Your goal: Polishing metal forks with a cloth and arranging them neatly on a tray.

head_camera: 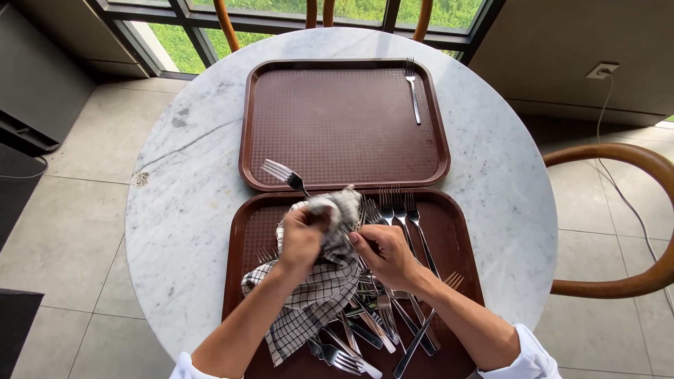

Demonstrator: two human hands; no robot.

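My left hand (302,238) grips a checked cloth (316,291) wrapped around a fork (282,173), whose tines stick out up and left over the near edge of the far tray. My right hand (382,254) pinches the same cloth from the right, above a near brown tray (246,242) that carries a pile of several forks (382,316). On the far brown tray (337,126) lies a single fork (413,90) near its right edge.
Both trays sit on a round white marble table (189,189). Wooden chair backs stand beyond the table (226,24) and at the right (625,217). A wall socket with a cable (602,70) is at the right; the floor is tiled.
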